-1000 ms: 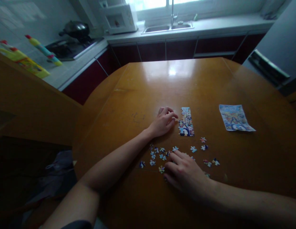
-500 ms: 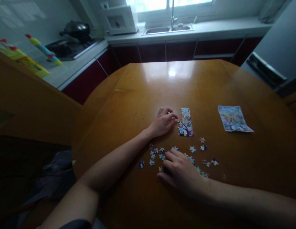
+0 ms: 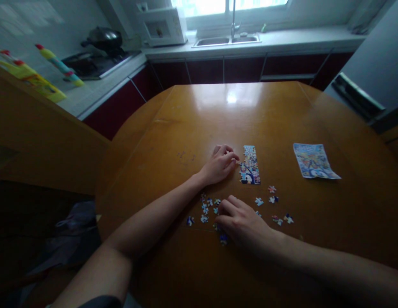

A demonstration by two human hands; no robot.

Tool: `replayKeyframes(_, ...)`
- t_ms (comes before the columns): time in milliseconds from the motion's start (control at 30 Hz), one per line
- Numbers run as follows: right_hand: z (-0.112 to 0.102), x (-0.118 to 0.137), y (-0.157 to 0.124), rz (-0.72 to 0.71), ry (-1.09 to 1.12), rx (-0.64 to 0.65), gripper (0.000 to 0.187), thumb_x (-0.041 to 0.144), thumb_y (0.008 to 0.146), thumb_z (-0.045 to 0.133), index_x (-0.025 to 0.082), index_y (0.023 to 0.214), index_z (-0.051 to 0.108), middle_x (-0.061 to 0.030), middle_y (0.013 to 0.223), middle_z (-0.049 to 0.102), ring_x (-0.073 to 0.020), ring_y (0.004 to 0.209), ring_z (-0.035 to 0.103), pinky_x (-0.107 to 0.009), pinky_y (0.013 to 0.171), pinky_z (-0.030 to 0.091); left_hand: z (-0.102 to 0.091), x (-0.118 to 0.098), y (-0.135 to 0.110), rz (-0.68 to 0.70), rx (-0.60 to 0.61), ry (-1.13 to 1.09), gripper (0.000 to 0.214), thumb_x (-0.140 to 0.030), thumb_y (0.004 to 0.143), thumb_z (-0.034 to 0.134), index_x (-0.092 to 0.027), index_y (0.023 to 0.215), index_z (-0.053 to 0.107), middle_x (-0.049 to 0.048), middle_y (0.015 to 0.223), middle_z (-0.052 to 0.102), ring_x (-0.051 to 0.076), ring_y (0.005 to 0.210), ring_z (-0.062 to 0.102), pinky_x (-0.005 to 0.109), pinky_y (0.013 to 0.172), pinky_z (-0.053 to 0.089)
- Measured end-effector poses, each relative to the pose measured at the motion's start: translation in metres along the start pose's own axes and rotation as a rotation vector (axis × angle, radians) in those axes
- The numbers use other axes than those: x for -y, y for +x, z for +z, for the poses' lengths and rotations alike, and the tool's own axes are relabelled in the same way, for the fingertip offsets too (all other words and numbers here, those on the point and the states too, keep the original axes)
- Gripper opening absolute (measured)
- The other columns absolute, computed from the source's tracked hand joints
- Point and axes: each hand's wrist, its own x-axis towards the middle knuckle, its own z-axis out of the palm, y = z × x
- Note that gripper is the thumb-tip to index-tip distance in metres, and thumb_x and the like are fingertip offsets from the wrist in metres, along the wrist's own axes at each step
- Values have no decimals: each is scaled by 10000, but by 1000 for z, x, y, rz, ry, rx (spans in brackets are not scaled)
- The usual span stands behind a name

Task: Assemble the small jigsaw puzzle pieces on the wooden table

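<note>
Two bare hands lie on a round wooden tabletop (image 3: 199, 128) in the head view. The left hand (image 3: 220, 164) rests knuckles up with its fingers curled. Its fingertips are just beside the left edge of a joined puzzle strip (image 3: 249, 164), which lies at its 3 o'clock. I cannot tell whether it pinches a piece. The right hand (image 3: 242, 222), at 6 o'clock of the left, lies palm down with its fingers spread. The fingertips rest among loose pieces (image 3: 205, 208) and grip nothing. More of the pieces lie scattered at 6 o'clock of the strip and on to 3 o'clock of the right hand. One lies beside its thumb. A printed sheet (image 3: 314, 161) lies flat at 3 o'clock of the strip, well apart. At 12 o'clock, beyond the tabletop, a sink (image 3: 226, 39) sits under a window. A microwave (image 3: 163, 26) stands at 11 o'clock, with a wok (image 3: 104, 38) and bottles (image 3: 41, 77) at 10 o'clock.
</note>
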Motion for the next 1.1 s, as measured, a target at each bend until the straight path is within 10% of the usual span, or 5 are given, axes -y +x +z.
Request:
replayKeyframes(633, -18, -9, 4, -19, 99, -135, 132, 149, 927, 572, 166, 841, 671, -76, 930, 617, -201, 897, 506, -325, 803, 484, -1, 0, 0, -9, -5, -11, 153, -231, 979, 546, -216, 1057, 678, 73, 1137, 536, 235, 1120, 453, 426, 1036, 429)
replayKeyframes(867, -82, -88, 6, 173, 111, -447, 68, 234, 904, 641, 228, 930, 703, -57, 996, 630, -234, 1014, 544, -410, 892, 461, -1, 2, 0, -12, -14, -25, 150, -185, 963, 555, -222, 1059, 664, 67, 1116, 535, 230, 1115, 455, 426, 1029, 436)
replayKeyframes(1100, -66, -157, 20, 271, 104, -471, 51, 192, 862, 680, 214, 875, 723, -64, 947, 619, -232, 985, 547, -395, 897, 456, -2, 3, 1, -31, -9, -31, 169, -158, 951, 554, -218, 1072, 655, 66, 1102, 528, 227, 1077, 451, 428, 1007, 440)
